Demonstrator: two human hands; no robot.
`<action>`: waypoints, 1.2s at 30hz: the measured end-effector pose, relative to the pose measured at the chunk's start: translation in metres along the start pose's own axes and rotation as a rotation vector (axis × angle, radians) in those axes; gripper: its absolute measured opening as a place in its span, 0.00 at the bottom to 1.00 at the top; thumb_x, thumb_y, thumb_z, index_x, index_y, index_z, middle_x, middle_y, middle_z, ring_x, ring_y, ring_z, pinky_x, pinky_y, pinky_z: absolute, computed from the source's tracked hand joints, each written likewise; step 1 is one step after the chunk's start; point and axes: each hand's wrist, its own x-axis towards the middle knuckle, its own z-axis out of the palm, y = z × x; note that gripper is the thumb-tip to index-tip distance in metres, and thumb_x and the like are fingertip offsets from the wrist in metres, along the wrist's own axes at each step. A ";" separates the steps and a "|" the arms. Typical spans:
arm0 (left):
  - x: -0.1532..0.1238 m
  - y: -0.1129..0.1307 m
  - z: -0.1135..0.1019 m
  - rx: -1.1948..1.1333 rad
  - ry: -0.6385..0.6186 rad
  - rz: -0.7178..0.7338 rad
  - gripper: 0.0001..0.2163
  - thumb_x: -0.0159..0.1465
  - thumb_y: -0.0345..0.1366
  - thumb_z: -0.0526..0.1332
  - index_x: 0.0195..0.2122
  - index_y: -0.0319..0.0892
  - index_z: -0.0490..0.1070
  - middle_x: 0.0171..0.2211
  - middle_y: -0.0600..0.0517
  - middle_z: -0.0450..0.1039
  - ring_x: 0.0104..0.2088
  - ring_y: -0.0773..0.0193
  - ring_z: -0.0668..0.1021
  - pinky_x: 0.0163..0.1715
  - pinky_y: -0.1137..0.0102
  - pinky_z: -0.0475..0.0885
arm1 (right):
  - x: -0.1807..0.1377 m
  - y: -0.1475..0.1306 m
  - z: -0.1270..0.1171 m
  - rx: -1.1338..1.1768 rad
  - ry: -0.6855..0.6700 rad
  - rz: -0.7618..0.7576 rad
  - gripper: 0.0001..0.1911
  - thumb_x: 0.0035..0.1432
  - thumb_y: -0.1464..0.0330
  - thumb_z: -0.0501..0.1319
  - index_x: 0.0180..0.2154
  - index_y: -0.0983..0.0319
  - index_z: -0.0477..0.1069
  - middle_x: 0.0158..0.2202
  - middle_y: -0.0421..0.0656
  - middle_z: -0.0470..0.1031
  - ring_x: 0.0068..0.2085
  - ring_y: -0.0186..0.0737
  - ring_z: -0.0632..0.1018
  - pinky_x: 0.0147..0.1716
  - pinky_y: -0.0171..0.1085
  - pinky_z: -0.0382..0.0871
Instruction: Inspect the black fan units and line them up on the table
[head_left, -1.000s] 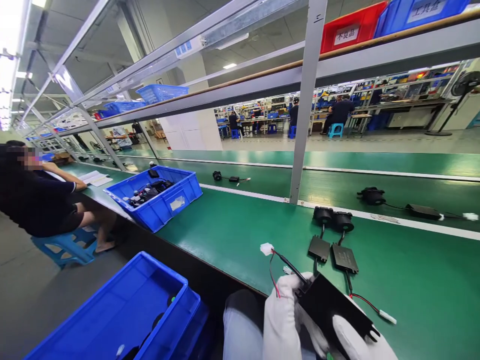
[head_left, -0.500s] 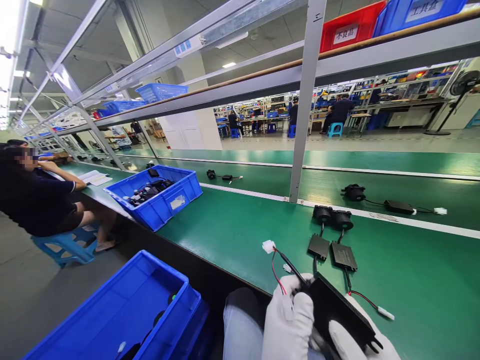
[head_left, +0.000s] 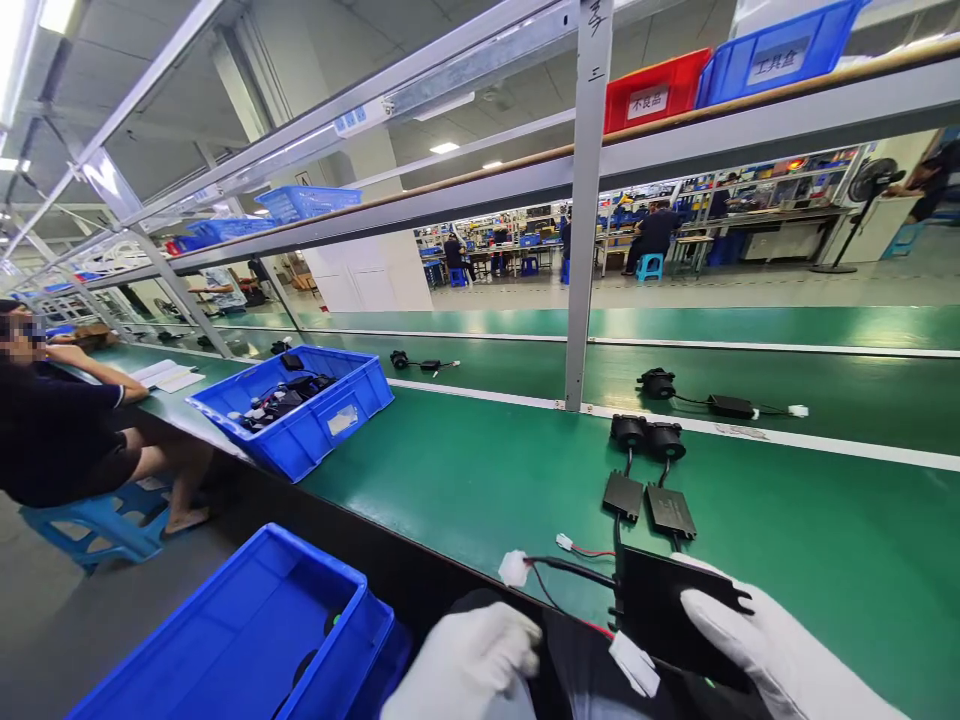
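My right hand (head_left: 780, 640), in a white glove, grips a flat black module box (head_left: 671, 610) with its thumb across the face. Out of the box's left side run a black cable and thin red and black wires, with one white connector (head_left: 514, 568) hanging at the left and another white connector (head_left: 634, 664) below. My left hand (head_left: 476, 655), also gloved, is apart from the box to its left, fingers curled with nothing visible in them. Behind the box, two round black units (head_left: 646, 437) lie on the green bench, each wired to a small black box (head_left: 671, 512).
An open blue bin (head_left: 247, 625) stands low at the left. Another blue bin (head_left: 292, 415) with black wired parts sits on the bench (head_left: 465, 455). More wired units (head_left: 731, 405) lie beyond the white strip. A grey post (head_left: 581, 250) rises ahead; a person (head_left: 67, 420) sits at left.
My left hand has come off the wires and moved left and down. The module box has turned in my right hand, its connectors now hanging loose. The view has shifted slightly right.
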 end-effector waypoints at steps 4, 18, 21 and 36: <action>-0.024 0.023 -0.038 -0.067 0.627 0.053 0.25 0.65 0.60 0.60 0.46 0.43 0.79 0.37 0.50 0.83 0.37 0.60 0.80 0.41 0.68 0.76 | 0.012 -0.037 -0.015 -0.075 -0.260 -0.208 0.21 0.57 0.47 0.65 0.38 0.55 0.86 0.37 0.45 0.87 0.46 0.59 0.85 0.46 0.43 0.84; 0.010 0.085 0.039 -0.030 -0.041 0.272 0.16 0.67 0.38 0.62 0.55 0.42 0.68 0.49 0.45 0.80 0.47 0.55 0.81 0.49 0.63 0.74 | 0.030 -0.065 0.000 -0.268 -0.442 -0.352 0.23 0.64 0.49 0.58 0.36 0.61 0.79 0.35 0.46 0.82 0.37 0.48 0.80 0.42 0.41 0.78; 0.012 0.079 0.055 -0.056 0.122 0.228 0.13 0.71 0.46 0.59 0.49 0.44 0.67 0.45 0.47 0.80 0.45 0.56 0.81 0.48 0.64 0.73 | 0.029 -0.060 0.010 -0.262 -0.446 -0.371 0.24 0.67 0.49 0.54 0.33 0.60 0.77 0.34 0.45 0.81 0.37 0.47 0.80 0.43 0.41 0.77; 0.012 0.072 0.049 -0.222 0.095 0.264 0.23 0.66 0.46 0.62 0.59 0.41 0.68 0.55 0.40 0.76 0.55 0.51 0.78 0.60 0.57 0.70 | 0.020 -0.057 0.017 -0.190 -0.353 -0.263 0.34 0.67 0.40 0.51 0.39 0.60 0.80 0.41 0.50 0.83 0.43 0.55 0.81 0.50 0.47 0.76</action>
